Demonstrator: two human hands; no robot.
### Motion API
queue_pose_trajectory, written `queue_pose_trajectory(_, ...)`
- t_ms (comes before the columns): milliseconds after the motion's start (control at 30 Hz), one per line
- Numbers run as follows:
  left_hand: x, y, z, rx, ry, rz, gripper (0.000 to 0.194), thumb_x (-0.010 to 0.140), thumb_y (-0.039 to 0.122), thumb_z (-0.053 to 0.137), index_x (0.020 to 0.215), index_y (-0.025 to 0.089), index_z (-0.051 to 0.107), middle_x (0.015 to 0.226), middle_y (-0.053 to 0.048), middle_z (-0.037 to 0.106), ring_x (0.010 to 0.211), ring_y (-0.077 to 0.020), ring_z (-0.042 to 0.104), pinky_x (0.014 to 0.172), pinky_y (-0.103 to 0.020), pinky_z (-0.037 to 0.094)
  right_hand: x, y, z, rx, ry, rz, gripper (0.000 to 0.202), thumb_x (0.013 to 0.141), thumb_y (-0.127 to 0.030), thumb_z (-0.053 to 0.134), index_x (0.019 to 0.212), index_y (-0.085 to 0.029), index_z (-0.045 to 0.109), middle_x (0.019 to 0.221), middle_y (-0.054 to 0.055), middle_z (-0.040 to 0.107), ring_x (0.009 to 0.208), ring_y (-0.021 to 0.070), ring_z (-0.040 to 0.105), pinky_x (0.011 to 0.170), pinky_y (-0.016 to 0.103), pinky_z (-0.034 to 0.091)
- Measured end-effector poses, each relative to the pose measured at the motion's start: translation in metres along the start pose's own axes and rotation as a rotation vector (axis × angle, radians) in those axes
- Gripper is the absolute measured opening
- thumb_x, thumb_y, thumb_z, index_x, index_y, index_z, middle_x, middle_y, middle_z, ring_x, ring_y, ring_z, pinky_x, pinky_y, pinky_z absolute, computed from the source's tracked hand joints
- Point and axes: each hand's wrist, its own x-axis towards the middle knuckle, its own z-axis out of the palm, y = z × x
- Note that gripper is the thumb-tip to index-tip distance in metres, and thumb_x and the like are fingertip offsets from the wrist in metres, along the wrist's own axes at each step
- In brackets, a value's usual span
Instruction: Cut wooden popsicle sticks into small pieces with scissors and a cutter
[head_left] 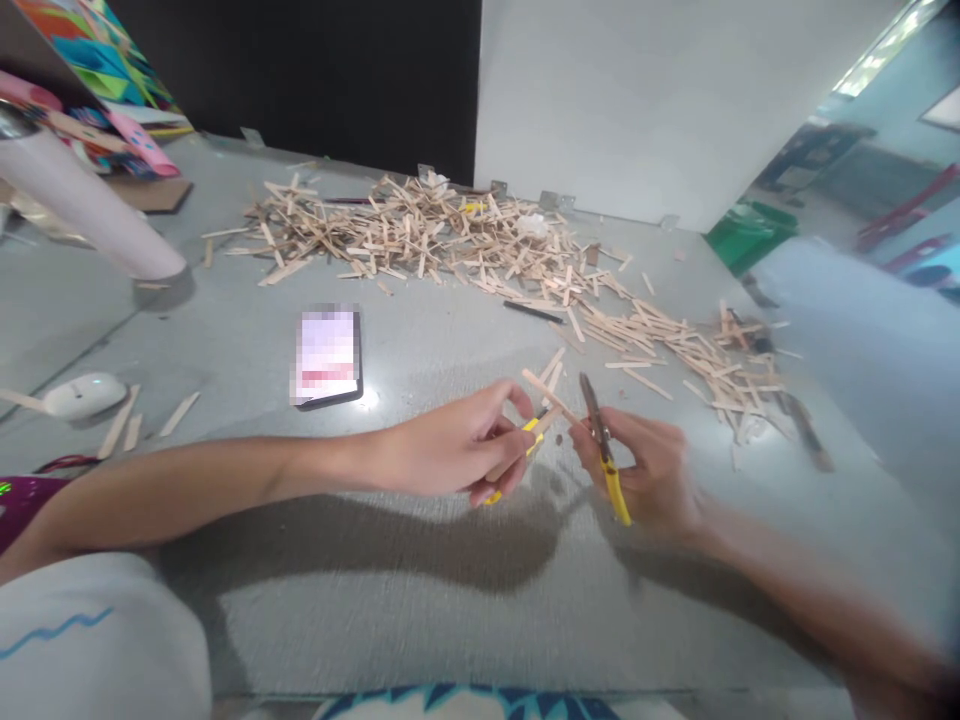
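Observation:
My left hand (484, 445) is curled around a yellow-handled tool (534, 432), most of which its fingers hide. A wooden craft stick (549, 420) juts from the same fingertips. My right hand (652, 465) grips another tool with a yellow handle (616, 492) and a dark metal end (592, 405) pointing up and away; whether it is pliers or scissors is unclear. Between the right thumb and fingers is a second craft stick (546, 388), slanting toward the left hand. The two sticks meet or cross between the hands. Other sticks (555, 368) lie just beyond them.
A large heap of craft sticks (405, 235) spreads along the back, trailing right. A phone (330, 355), a white mouse (86, 396) and a pale bottle (94, 200) are at left. A black pen-like object (532, 311) lies before the heap. A green bin (750, 235) stands beyond the table.

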Motion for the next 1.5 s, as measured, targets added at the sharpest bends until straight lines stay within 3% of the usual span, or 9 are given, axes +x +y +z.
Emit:
queue_pose_trajectory(100, 0.0, -0.001, 0.002, -0.015, 0.04, 0.064, 0.044, 0.115, 0.028, 0.043, 0.153, 0.026, 0.021, 0.079, 0.007, 0.065, 0.049, -0.0093, 0.051, 0.049, -0.02, 0.042, 0.0, 0.007, 0.001, -0.015, -0.003, -0.09, 0.023, 0.093, -0.006, 0.066, 0.084, -0.024, 0.054, 0.069, -0.005, 0.053, 0.057, 0.0128, 0.043, 0.055, 0.025, 0.039)
queue_pose_trajectory(167, 0.001, -0.001, 0.002, -0.004, 0.013, 0.076, 0.056, 0.112, 0.022, 0.045, 0.162, 0.028, 0.019, 0.084, 0.004, 0.067, 0.051, -0.0095, 0.053, 0.051, -0.021, 0.045, 0.002, 0.01, 0.002, -0.005, -0.002, -0.165, 0.025, 0.092, -0.003, 0.064, 0.086, -0.024, 0.051, 0.07, -0.005, 0.051, 0.058, 0.0127, 0.041, 0.054, 0.024, 0.038)
queue_pose_trajectory(300, 0.002, -0.001, 0.002, 0.016, -0.048, 0.02, 0.05, 0.107, 0.017, 0.046, 0.155, 0.026, 0.037, 0.083, 0.004, 0.064, 0.055, -0.01, 0.053, 0.055, -0.021, 0.046, 0.008, 0.01, 0.001, 0.021, -0.016, -0.253, 0.026, 0.092, -0.002, 0.061, 0.09, -0.025, 0.049, 0.072, -0.004, 0.051, 0.059, 0.0132, 0.041, 0.054, 0.024, 0.037)
queue_pose_trajectory(500, 0.001, -0.003, 0.003, 0.038, -0.02, 0.05, 0.051, 0.109, 0.023, 0.048, 0.155, 0.027, 0.025, 0.082, 0.005, 0.064, 0.053, -0.0105, 0.051, 0.055, -0.023, 0.046, 0.01, 0.011, 0.002, 0.032, -0.014, -0.266, 0.026, 0.092, -0.003, 0.061, 0.089, -0.025, 0.048, 0.071, -0.004, 0.05, 0.058, 0.0133, 0.039, 0.053, 0.025, 0.035)
queue_pose_trajectory(733, 0.002, -0.004, 0.006, -0.028, -0.003, 0.005, 0.033, 0.114, 0.028, 0.044, 0.142, 0.025, 0.029, 0.076, 0.007, 0.062, 0.052, -0.0098, 0.048, 0.053, -0.022, 0.043, 0.009, 0.013, 0.008, 0.061, 0.0, -0.255, 0.029, 0.092, -0.001, 0.059, 0.088, -0.026, 0.045, 0.071, -0.006, 0.049, 0.058, 0.0126, 0.039, 0.053, 0.025, 0.034)
queue_pose_trajectory(1033, 0.005, -0.006, 0.0, -0.062, -0.036, -0.023, 0.029, 0.11, 0.018, 0.045, 0.135, 0.025, 0.032, 0.073, 0.008, 0.064, 0.049, -0.0089, 0.048, 0.051, -0.021, 0.041, 0.006, 0.014, 0.014, 0.068, -0.022, -0.284, 0.029, 0.087, 0.001, 0.054, 0.09, -0.026, 0.043, 0.076, -0.004, 0.054, 0.059, 0.0126, 0.043, 0.056, 0.025, 0.035)
queue_pose_trajectory(1167, 0.009, -0.011, -0.005, -0.102, -0.06, -0.051, 0.026, 0.113, 0.024, 0.047, 0.135, 0.025, 0.035, 0.072, 0.006, 0.067, 0.05, -0.0087, 0.05, 0.05, -0.021, 0.037, 0.006, 0.007, 0.019, 0.046, 0.003, -0.276, 0.028, 0.086, 0.001, 0.048, 0.09, -0.026, 0.042, 0.077, -0.003, 0.057, 0.059, 0.0127, 0.045, 0.055, 0.025, 0.035)
queue_pose_trajectory(1367, 0.012, -0.016, -0.006, -0.104, -0.044, -0.08, 0.04, 0.112, 0.047, 0.058, 0.138, 0.024, 0.037, 0.072, 0.005, 0.068, 0.046, -0.0079, 0.048, 0.048, -0.02, 0.031, 0.003, 0.002, 0.027, -0.003, 0.045, -0.251, 0.026, 0.089, 0.0, 0.047, 0.091, -0.025, 0.045, 0.076, -0.002, 0.059, 0.057, 0.0136, 0.044, 0.053, 0.026, 0.033)
queue_pose_trajectory(1500, 0.011, -0.013, -0.01, -0.109, -0.08, -0.104, 0.053, 0.108, 0.043, 0.065, 0.145, 0.026, 0.032, 0.073, 0.006, 0.068, 0.048, -0.009, 0.051, 0.05, -0.02, 0.035, 0.0, 0.003, 0.029, -0.029, 0.041, -0.291, 0.023, 0.093, -0.002, 0.047, 0.092, -0.025, 0.047, 0.076, -0.001, 0.059, 0.059, 0.0151, 0.048, 0.053, 0.026, 0.036)
